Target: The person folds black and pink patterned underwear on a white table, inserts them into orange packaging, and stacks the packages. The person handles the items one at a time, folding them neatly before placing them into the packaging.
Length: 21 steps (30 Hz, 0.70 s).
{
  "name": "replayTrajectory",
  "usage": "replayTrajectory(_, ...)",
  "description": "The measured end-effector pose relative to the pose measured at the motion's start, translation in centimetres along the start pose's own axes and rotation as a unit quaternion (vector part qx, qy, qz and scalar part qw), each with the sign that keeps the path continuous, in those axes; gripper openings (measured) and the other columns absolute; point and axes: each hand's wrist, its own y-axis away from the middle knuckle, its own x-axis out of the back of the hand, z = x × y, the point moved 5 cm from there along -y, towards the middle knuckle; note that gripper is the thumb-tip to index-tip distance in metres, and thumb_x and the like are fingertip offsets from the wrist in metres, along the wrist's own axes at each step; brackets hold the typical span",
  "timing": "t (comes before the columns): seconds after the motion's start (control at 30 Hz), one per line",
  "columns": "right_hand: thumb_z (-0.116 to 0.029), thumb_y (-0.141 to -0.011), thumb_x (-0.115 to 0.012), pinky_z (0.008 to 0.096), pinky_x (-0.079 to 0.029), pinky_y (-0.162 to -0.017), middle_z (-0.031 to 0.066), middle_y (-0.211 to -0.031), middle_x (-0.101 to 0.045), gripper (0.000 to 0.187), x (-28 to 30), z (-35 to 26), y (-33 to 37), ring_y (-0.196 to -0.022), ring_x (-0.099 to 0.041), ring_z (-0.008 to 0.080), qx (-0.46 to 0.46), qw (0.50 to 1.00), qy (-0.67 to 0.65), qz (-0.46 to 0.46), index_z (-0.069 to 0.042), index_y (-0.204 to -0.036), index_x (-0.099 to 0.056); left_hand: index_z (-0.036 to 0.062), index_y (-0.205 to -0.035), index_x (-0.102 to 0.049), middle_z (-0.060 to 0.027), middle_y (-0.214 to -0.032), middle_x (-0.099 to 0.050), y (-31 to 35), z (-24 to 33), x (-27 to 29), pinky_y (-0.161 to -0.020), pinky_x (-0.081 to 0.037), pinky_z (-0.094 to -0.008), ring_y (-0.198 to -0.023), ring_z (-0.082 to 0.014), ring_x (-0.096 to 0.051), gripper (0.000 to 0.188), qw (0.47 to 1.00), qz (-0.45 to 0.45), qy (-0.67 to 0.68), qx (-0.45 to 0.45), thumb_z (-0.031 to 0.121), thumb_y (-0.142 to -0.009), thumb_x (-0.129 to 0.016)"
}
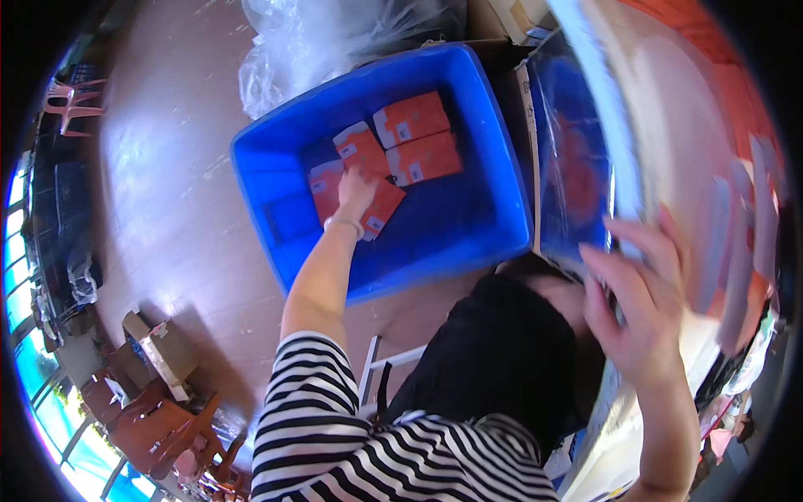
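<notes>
orange pkt right under l. fingers

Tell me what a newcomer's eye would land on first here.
Probably the large blue rectangular plastic bin at the centre, with flat orange-and-white rectangular packets on its bottom and the left hand down among them. Next, perhaps, the blurred right hand, fingers spread, at the right, and the crumpled clear plastic sheeting beyond the bin's far side.
</notes>
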Motion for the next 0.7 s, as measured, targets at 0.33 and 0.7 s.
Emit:
replayTrajectory(0.33,-0.009,-0.088,-0.065,0.0404,-0.053,-0.088,0.0048,-0.093,-0.077,0.022,0.2,-0.6,-2.7,-0.084,-0.066,0.0241,0.015,0.986,0.046,-0.159,-0.001,-0.106,-0.074,0.0073,-0.151,-0.037,-0.0199,-0.147,-0.051,-2.8,-11.6,-11.7,-0.112,-0.043,-0.0461,-0.138,-0.0390,-0.047,0.087,0.978,-0.133,-0.095,0.128,0.031,-0.081,-0.083)
replayTrajectory(0.7,-0.018,-0.090,-0.060,0.0418,-0.042,-0.096,0.0035,-0.081,-0.077,0.015,-1.2,0.5,-0.3,-0.089,-0.053,0.0197,0.131,0.991,0.013,-0.021,-0.006,-0.085,-0.068,0.0176,-0.155,-0.033,-0.0141,-0.149,-0.048,2.4,-12.0,-20.1,-0.114,-0.036,-0.0604,-0.144,-0.0433,-0.037,0.094,0.931,-0.284,-0.182,0.142,0.039,-0.078,-0.083)
